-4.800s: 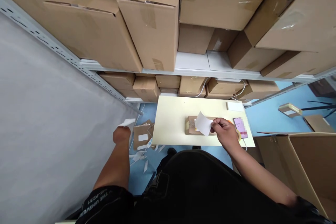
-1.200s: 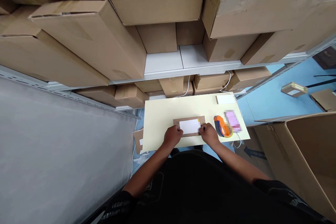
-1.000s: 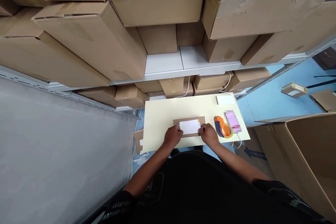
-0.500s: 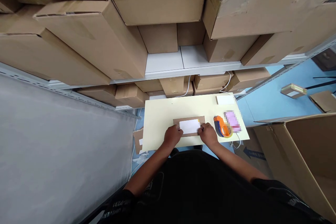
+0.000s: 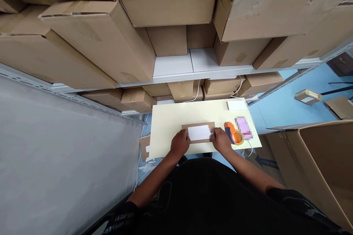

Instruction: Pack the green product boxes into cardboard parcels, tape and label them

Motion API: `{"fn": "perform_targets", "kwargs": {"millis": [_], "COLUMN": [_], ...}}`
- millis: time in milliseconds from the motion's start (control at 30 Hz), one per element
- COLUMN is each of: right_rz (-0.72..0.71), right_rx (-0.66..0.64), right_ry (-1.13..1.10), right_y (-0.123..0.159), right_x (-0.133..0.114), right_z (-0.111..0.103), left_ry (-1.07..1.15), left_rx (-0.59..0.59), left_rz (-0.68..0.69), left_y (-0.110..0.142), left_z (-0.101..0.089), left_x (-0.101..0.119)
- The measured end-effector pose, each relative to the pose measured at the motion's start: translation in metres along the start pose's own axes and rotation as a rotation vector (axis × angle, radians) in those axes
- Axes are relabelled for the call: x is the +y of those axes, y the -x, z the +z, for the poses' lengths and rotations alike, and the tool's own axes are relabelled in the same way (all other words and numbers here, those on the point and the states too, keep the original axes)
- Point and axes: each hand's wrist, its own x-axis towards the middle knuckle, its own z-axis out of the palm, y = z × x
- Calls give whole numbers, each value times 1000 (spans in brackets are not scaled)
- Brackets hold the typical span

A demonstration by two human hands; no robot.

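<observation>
On the pale yellow table lies a small, flat brown cardboard box, with a white label on its top. A small yellow-orange mark shows at the label's upper right corner. My left hand is closed at the box's left end, its fingertips beside the label's edge. At the opposite end, my right hand is closed too, with its thumb and fingers curled close to the label. A faint clear glint shows by the fingertips; I cannot tell what it is. An orange and blue tape dispenser lies just right of my right hand.
The table also bears a pink blurred item and a white flat box. Shelves of cardboard cartons rise in front. A large open carton stands right; a grey wall bounds the left.
Both hands have shifted slightly outward from the label, the left one to the left and the right one to the right. The box and label stay nearly in place.
</observation>
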Motion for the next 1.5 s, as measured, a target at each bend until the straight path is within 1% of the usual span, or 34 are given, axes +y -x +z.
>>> {"fn": "perform_targets", "kwargs": {"millis": [67,133,167,200,267,400,467,567,700,833,933,1000,1067,1133,1200,1233,1267,1300,1367,1433,1500], "right_rz": [-188,-382,-457,-509,-549,-540,-544,-542,-497,-473,-468,-439,-339,-161,56,149,215,251,255,235,231], "right_rx": [70,102,98,83,42,-7,-11,-11,-12,-21,-21,-12,21,49,4,-45,-102,-156,-224,-252,-278], "right_ry": [83,141,164,188,229,277,290,304,336,331,259,190,105,-13,-190,-297,-407,-508,-661,-742,-773], "right_y": [0,-1,-2,-4,-7,-10,-10,-9,-7,-7,-7,-5,-2,2,8,10,13,15,19,21,21], "right_x": [-4,-11,-14,-16,-18,-10,-5,2,13,20,20,21,25,32,41,45,49,53,59,63,64], "right_z": [-5,-5,-2,2,14,36,39,35,26,23,24,24,25,26,28,29,30,32,35,37,39], "left_ry": [-73,-122,-145,-170,-219,-269,-281,-289,-306,-286,-207,-114,18,200,436,556,664,753,854,870,844], "left_rx": [75,109,108,102,85,57,58,72,90,87,78,100,157,196,155,111,61,15,-41,-50,-44], "left_rz": [235,432,495,529,528,479,484,496,459,425,410,373,270,102,-94,-173,-221,-234,-182,-140,-178], "left_y": [-1,-4,-6,-7,-9,-8,-7,-5,-1,2,2,4,9,15,21,24,27,29,33,34,34], "left_z": [1,6,10,15,26,44,48,47,40,36,37,39,43,49,55,57,59,60,61,61,62], "left_x": [3,8,10,11,11,2,-2,-8,-19,-28,-28,-29,-33,-41,-49,-53,-55,-57,-58,-55,-50]}}
